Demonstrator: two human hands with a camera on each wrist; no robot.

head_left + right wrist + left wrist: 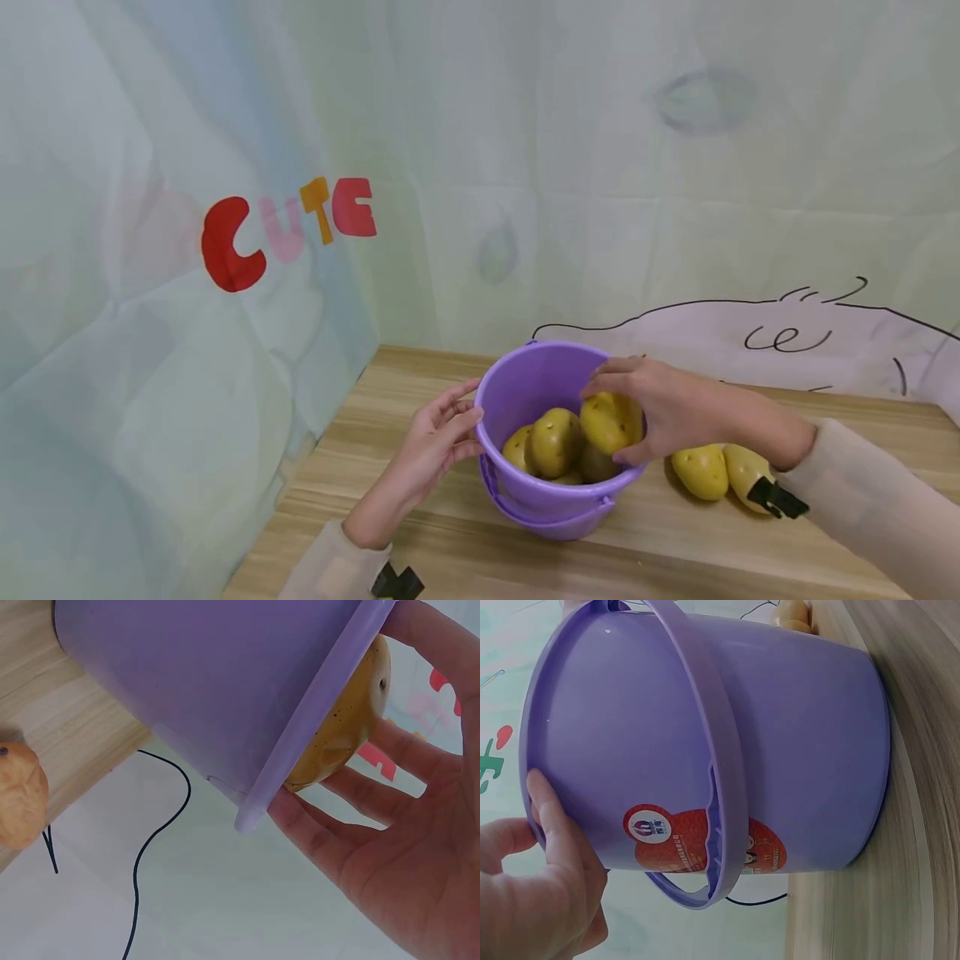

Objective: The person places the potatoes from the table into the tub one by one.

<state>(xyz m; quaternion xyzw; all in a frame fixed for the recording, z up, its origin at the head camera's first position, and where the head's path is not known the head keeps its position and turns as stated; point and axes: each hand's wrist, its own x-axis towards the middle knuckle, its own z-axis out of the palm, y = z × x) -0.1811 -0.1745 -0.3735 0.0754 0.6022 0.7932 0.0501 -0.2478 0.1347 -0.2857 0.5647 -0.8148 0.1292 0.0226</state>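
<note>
A purple plastic bucket (551, 500) stands on the wooden table, with several yellow-brown potatoes (556, 442) inside it. My left hand (437, 433) pinches the bucket's left rim; the left wrist view shows its fingers (549, 802) bent over that edge. At the right side of the opening, my right hand (660, 408) grips a potato (609, 423) between thumb and fingers. In the right wrist view this potato (349, 724) is partly hidden behind the rim, with the hand (405, 817) curved around it. The bucket's handle (724, 750) hangs down its near side.
Two loose potatoes (700, 472) lie on the table (420, 542) to the right of the bucket, beneath the right forearm. A printed cloth backdrop (600, 208) rises behind the table and along its left side, with coloured letters (234, 250) on it.
</note>
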